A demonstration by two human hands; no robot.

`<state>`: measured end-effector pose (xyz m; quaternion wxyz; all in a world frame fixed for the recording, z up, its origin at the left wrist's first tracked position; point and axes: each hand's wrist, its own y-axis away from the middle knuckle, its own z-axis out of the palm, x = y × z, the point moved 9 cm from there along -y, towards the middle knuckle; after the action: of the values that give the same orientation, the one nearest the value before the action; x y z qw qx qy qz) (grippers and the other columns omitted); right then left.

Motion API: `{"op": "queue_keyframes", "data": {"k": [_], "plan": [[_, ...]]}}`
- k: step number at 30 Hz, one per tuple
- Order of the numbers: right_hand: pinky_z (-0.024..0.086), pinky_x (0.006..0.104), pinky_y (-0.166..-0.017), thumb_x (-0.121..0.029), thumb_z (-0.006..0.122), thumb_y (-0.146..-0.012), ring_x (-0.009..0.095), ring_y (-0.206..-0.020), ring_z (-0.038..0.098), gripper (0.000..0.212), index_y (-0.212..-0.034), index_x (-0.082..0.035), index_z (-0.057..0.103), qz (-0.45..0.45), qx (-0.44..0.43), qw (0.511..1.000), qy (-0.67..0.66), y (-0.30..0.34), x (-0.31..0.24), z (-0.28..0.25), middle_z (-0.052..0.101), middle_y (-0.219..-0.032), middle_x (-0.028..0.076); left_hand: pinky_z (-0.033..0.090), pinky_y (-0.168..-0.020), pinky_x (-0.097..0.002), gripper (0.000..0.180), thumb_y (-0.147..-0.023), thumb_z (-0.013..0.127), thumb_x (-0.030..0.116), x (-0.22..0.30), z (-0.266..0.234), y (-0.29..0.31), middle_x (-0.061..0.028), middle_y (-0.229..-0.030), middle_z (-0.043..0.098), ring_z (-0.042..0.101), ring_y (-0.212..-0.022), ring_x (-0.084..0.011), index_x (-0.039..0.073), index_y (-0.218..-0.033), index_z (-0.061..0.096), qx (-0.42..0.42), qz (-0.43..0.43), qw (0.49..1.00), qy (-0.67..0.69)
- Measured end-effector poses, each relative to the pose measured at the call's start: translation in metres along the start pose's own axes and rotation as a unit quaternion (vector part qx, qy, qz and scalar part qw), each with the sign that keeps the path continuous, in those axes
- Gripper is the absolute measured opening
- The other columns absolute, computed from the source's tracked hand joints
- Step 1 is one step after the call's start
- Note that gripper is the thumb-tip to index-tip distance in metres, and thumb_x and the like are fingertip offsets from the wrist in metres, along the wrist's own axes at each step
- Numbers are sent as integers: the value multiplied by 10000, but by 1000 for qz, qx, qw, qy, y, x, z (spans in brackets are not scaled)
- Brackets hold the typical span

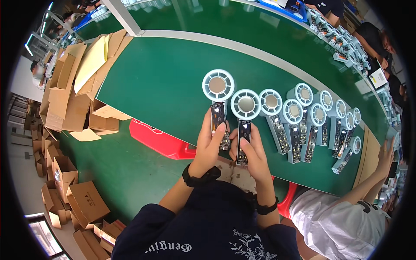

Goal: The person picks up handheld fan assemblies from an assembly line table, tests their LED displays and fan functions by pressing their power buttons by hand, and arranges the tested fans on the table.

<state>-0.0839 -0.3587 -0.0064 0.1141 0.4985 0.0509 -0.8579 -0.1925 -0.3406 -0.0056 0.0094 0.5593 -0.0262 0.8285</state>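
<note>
My left hand (pixel 209 141) is closed round the handle of a light-blue handheld fan body (pixel 218 86), with its thumb over the exposed dark circuit board. A second handheld fan body (pixel 246 104) is in my right hand (pixel 255 154), the thumb pressed on its board. Both have a round spoked head with a metallic disc in the middle and point away from me, side by side. The fingers behind the handles are partly hidden. To the right of my hands, several similar fan bodies (pixel 294 111) lie on the green table (pixel 164 82), boards facing up.
Cardboard boxes (pixel 89 201) are piled on the floor at left, with flattened cardboard (pixel 69 86) by the table's left end. A red stool (pixel 158 141) stands at the near edge. A co-worker in a white shirt (pixel 338 221) sits at right. More fan bodies (pixel 342 43) line the far bench.
</note>
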Motion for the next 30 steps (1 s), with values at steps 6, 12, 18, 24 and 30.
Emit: {"op": "queue_keyframes", "data": {"k": [6,12,18,24,30], "plan": [[440,268,-560,-117,405,-949,128,-644,471,329,-1245,3,323,13,-18,999,-44,-3,2,3,480,-1016,150,414,-762,-203,474,-964,459,119,1,-6,1,-21,-1055,529,488,-896,-55,-13,-1386,289,4,31,999,-39],[439,274,-559,-127,404,-948,129,-648,474,327,-1233,13,327,42,-23,998,-51,0,4,0,481,-1019,149,428,-767,-204,465,-965,473,132,-2,-2,-4,-25,-1067,541,505,-894,-55,-4,-1379,311,26,-16,999,-21],[433,268,-555,-102,395,-938,124,-641,474,349,-1256,13,308,18,-19,1000,10,1,-1,3,480,-1019,142,426,-787,-211,468,-963,476,130,2,0,-5,-29,-1084,541,500,-916,-57,-4,-1379,310,18,-9,1000,-21],[430,261,-553,-76,386,-928,122,-631,474,370,-1276,11,293,3,-12,999,53,2,-3,4,480,-1011,136,419,-816,-222,474,-962,479,134,1,-2,-5,-37,-1106,537,496,-947,-65,-13,-1378,305,12,4,999,-32],[433,262,-552,-81,403,-927,122,-629,474,371,-1270,12,299,25,-23,999,10,0,-1,4,484,-1011,142,421,-815,-227,470,-963,473,131,-1,-6,-4,-40,-1107,534,499,-945,-69,-12,-1378,304,10,-7,1000,-14]]}}
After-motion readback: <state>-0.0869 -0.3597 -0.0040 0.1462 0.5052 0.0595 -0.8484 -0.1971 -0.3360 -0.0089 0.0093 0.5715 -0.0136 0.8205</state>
